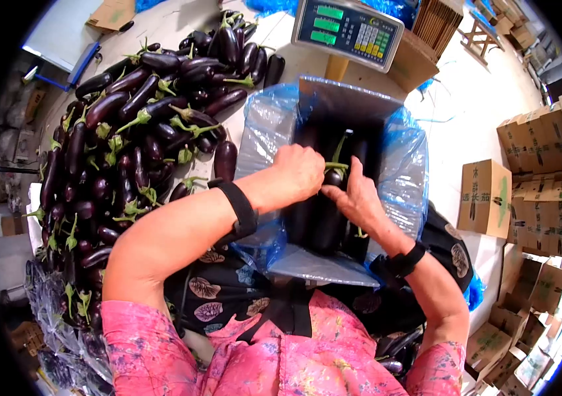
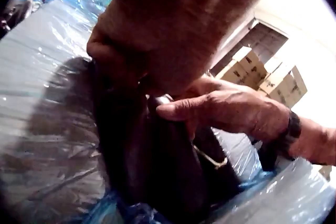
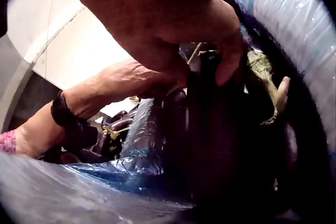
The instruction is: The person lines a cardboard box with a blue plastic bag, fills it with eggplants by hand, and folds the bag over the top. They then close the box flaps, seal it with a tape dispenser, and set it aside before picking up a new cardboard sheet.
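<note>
Deep inside the lined carton (image 1: 350,99), long dark purple eggplants lie side by side. My right hand (image 1: 363,199) holds the top of one eggplant (image 1: 327,224), its thumb on one side and fingers on the other. The right wrist view shows those fingertips around its dark upper end. My left hand (image 1: 299,173) is curled at the same eggplant's green stem (image 1: 335,165), knuckles up, right beside the right thumb. In the left wrist view, the left fingertips are hidden under the hand. Another eggplant's green cap (image 3: 260,66) shows beside the right hand.
A big heap of loose eggplants (image 1: 155,99) spreads over the floor to the left. Blue-tinted plastic lining (image 1: 403,171) drapes over the carton's sides. Behind it stands a digital scale display (image 1: 347,33). Printed cartons (image 1: 482,198) are stacked at the right.
</note>
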Demonstrator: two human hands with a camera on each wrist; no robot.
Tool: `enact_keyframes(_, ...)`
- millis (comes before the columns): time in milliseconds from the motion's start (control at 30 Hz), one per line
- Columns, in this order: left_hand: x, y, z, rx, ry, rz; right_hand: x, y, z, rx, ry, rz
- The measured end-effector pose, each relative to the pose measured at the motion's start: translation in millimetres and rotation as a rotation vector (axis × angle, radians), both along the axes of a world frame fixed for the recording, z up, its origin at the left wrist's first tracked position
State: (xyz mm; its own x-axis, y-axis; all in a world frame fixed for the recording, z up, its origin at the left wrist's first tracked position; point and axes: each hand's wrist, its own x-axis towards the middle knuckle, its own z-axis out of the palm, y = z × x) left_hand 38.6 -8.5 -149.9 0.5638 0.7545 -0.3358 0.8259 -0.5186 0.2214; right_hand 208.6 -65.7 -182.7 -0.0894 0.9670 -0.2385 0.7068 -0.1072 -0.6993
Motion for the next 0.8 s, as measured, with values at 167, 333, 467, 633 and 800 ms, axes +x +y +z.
enact_keyframes(167, -7.3, -1.0, -14.1, 0.111, -0.048, -0.115, 1.5, -17.4, 10.5, 0.213, -0.206, 0.179)
enact_keyframes(333, 5.1, 18.6, 21.3, -0.074, 0.136, -0.187, 9.3, -9.7, 4.3, 0.172, -0.154, 0.162)
enact_keyframes(467, 13.1, 32.0, 3.1, -0.185, 0.220, -0.218, 13.3, -8.9, 5.7, 0.107, -0.108, 0.170)
enact_keyframes(633, 16.9, 35.2, -29.0, -0.067, 0.120, -0.272, 11.8, -5.9, 14.9, 0.137, -0.071, 0.171)
enact_keyframes(800, 2.0, 37.8, 13.4, 0.022, -0.152, -0.240, 22.7, -1.3, 56.7, 0.129, -0.038, 0.240)
